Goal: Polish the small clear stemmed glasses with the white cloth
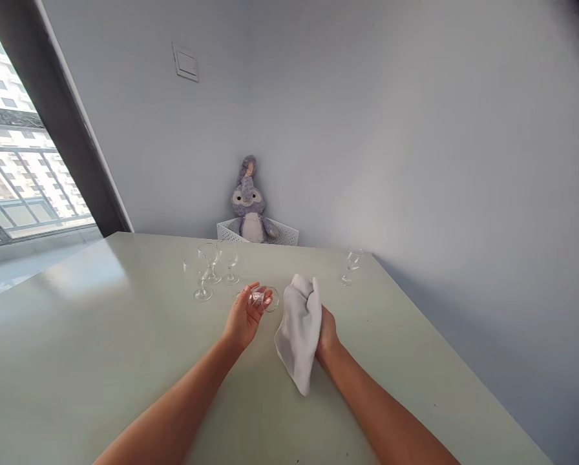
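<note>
My left hand [245,318] is closed around a clear stemmed glass [264,298], which lies tilted on its side with its mouth toward the right. A light grey cloth [300,332] hangs from my right hand [327,330]; the cloth hides most of those fingers. A small gap separates the cloth from the rim of the held glass. Beyond my left hand, several more stemmed glasses [203,294] stand upright in a group. Another stemmed glass [351,261] stands alone toward the back right of the table.
The pale, glossy table [125,342] has its right edge beside the wall [415,161]. Behind its far edge, a purple plush toy [249,203] sits in a white perforated basket [289,235]. A window [22,161] is at the left, and a light switch [187,63] is on the wall.
</note>
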The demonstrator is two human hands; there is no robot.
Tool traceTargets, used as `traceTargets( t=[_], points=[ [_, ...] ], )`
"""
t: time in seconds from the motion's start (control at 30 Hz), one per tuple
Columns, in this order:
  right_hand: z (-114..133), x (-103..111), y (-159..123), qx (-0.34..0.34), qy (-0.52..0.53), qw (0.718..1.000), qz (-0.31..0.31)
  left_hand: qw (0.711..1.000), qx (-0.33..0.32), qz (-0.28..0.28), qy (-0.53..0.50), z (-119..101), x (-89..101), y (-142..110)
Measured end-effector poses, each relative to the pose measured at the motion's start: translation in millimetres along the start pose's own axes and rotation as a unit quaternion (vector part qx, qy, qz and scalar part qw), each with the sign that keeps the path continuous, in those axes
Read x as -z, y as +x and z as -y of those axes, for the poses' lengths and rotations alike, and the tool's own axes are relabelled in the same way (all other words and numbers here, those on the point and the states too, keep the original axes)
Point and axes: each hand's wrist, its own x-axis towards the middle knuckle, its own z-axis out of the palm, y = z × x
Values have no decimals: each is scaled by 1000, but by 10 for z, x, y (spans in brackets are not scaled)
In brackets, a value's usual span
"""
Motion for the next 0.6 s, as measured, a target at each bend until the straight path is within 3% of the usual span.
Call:
traceTargets(
  t=[0.07,0.17,0.27,0.4,0.6],
  points=[
    [30,-54,-24,1,32,999,-23,1000,-15,-9,19,36,-24,-22],
    [82,-170,-124,3,38,999,8,999,-32,-14,41,72,-74,-73],
    [88,-251,-242,85,-51,994,38,994,-23,-19,107,79,-116,-135],
    [65,-263,-330,186,-191,960,85,983,-19,-40,180,61,-138,-175],
    [55,-244,-383,184,-334,911,156,989,-42,-22,137,37,-111,-139]
  ],
)
